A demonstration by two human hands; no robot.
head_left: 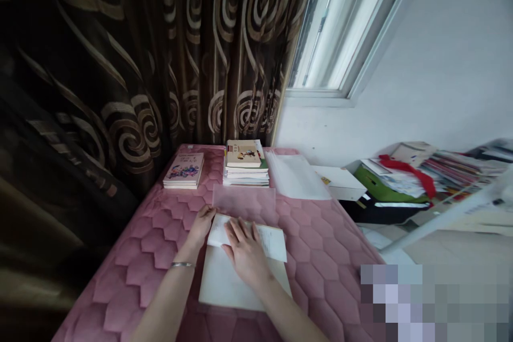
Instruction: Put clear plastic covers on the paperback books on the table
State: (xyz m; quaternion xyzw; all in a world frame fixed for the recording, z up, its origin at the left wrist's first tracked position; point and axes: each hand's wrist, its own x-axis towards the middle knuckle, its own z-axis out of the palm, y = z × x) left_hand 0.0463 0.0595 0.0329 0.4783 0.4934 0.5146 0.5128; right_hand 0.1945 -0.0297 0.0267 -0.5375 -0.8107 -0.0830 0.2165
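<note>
An opened book (244,288) lies on the pink quilted surface, its near part a plain pale sheet and a printed flap or page across its far part. Under it, a clear plastic sheet (244,200) sticks out beyond the far edge and slightly at the near edge. My left hand (204,222) is at the book's far left corner, fingers closed at the plastic sheet's left edge; the exact grip is partly hidden. With fingers spread, my right hand (245,251) lies flat on the printed page.
Beyond the sheet stands a stack of books (245,165); a smaller pile of books (184,171) is to its left. More clear plastic sheets (298,176) lie at the right. A white box (340,181) and paper piles (401,176) sit by the wall. A dark curtain (200,64) hangs behind.
</note>
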